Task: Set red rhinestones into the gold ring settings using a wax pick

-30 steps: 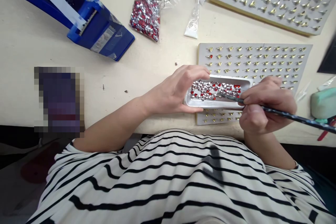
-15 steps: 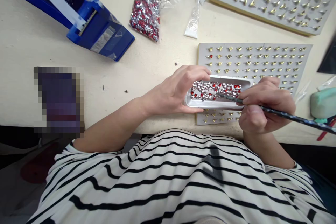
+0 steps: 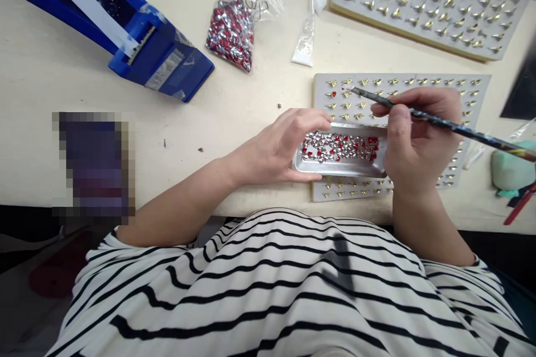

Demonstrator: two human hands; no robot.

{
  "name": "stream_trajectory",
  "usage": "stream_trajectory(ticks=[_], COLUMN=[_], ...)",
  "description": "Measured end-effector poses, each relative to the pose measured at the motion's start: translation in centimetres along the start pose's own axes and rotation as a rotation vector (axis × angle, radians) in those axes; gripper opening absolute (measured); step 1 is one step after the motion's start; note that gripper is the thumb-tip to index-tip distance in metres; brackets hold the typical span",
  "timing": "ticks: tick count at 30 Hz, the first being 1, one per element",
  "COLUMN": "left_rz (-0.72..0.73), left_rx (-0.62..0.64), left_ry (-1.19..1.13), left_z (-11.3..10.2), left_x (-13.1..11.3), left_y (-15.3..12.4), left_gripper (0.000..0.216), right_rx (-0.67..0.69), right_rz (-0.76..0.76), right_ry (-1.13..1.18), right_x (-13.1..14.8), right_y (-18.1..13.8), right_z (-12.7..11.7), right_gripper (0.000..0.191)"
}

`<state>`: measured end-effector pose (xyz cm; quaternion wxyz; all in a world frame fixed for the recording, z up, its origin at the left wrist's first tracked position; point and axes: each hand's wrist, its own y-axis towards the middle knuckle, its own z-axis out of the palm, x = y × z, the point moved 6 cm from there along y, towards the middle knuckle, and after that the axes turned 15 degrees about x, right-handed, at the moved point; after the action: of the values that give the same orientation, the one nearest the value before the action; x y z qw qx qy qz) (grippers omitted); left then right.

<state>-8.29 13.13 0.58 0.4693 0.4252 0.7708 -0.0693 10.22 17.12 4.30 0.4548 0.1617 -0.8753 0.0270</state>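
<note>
My left hand (image 3: 288,145) grips the left end of a small white tray (image 3: 347,169), which holds many red and silver rhinestones (image 3: 335,146). The tray is over the lower part of a grey foam board (image 3: 469,89) set with rows of gold-coloured rings. Pinched in my right hand (image 3: 422,134) is a thin dark pen-like stick (image 3: 444,122) with a pale tip. That tip is at the board's top-left rows, with a small reddish bit by it, blurred. One ring (image 3: 334,94) near there carries a red stone.
A second ring board (image 3: 419,33) lies at the back right. Behind the tray are a bag of red stones (image 3: 230,30) and a small clear cone-shaped bag (image 3: 305,47). A blue tape dispenser (image 3: 167,61) stands at left; a pale green lump (image 3: 513,167) sits at right.
My right hand has lifted the stick out of the tray and moved it up and left to the board's top rows. My left hand still holds the tray in nearly the same place.
</note>
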Motion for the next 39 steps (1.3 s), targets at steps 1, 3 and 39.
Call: stream_trajectory(ticks=[1, 3, 39], left_rz=[0.000, -0.002, -0.042], left_rx=[0.001, 0.004, 0.046], left_ry=[0.001, 0.000, 0.018], left_z=[0.0, 0.0, 0.2], left_x=[0.0, 0.0, 0.3], left_y=[0.0, 0.0, -0.2], left_gripper=[0.065, 0.066, 0.063], right_rx=[0.013, 0.031, 0.053], right_rz=[0.000, -0.001, 0.016], right_ry=[-0.004, -0.003, -0.015], right_x=[-0.2, -0.4, -0.8], right_y=[0.1, 0.4, 0.7], right_z=[0.1, 0.3, 1.0], right_gripper=[0.012, 0.012, 0.016])
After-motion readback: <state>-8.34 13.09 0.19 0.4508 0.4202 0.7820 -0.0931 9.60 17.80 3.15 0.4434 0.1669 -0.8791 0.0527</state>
